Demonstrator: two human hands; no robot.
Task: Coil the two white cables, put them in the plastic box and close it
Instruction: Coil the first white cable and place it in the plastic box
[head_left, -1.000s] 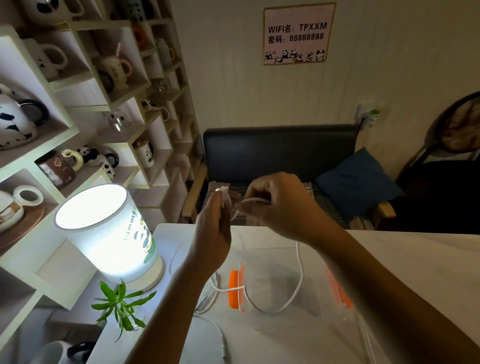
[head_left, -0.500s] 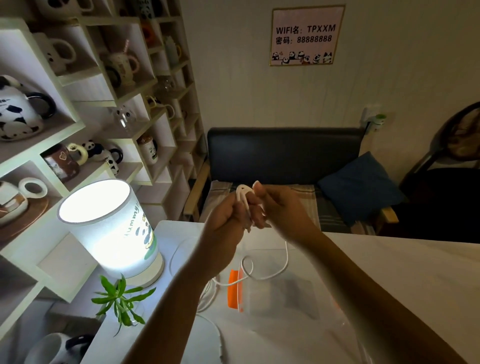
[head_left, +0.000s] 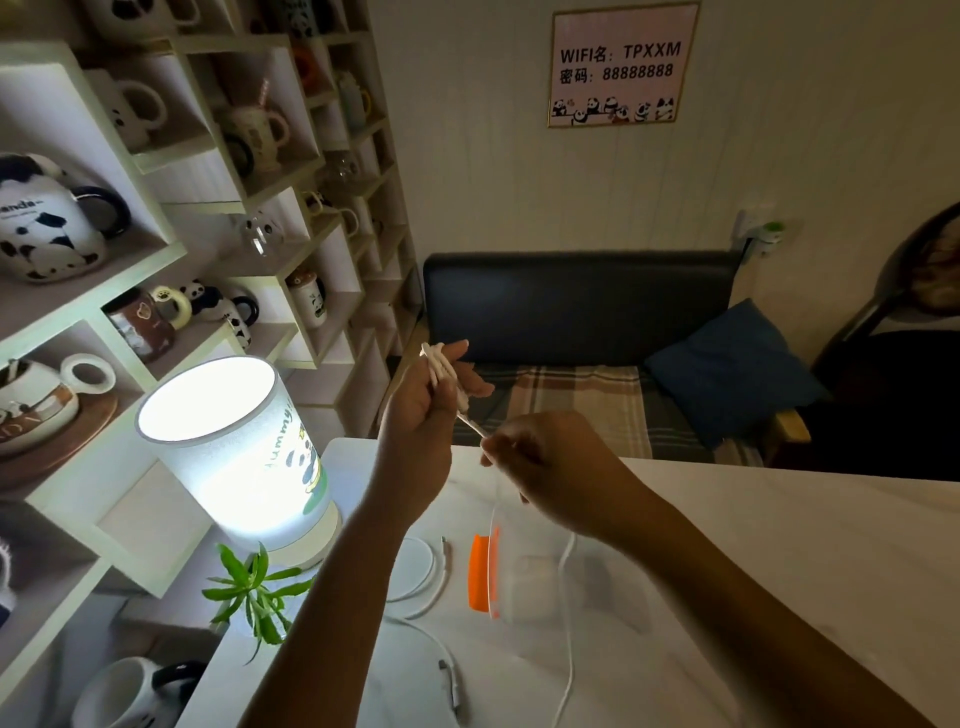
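Observation:
My left hand (head_left: 426, 410) is raised above the table's far edge and holds several loops of a white cable (head_left: 440, 370) wound round its fingers. My right hand (head_left: 540, 462), just right of it and lower, pinches the same cable where it leaves the loops; the rest of that cable (head_left: 569, 623) hangs down past the box. A second white cable (head_left: 426, 582) lies loosely on the table at the left. The clear plastic box (head_left: 524, 582) with an orange clasp (head_left: 480, 571) stands on the white table under my right forearm.
A lit cylindrical lamp (head_left: 234, 452) and a small green plant (head_left: 260, 592) stand at the table's left edge. Shelves of mugs (head_left: 156, 208) fill the left wall. A dark sofa (head_left: 582, 306) with a blue cushion (head_left: 727, 364) lies beyond the table.
My hands drew apart after meeting: the left rose with the loops, the right dropped toward the table, pulling cable out. The slack loop over the box has shortened.

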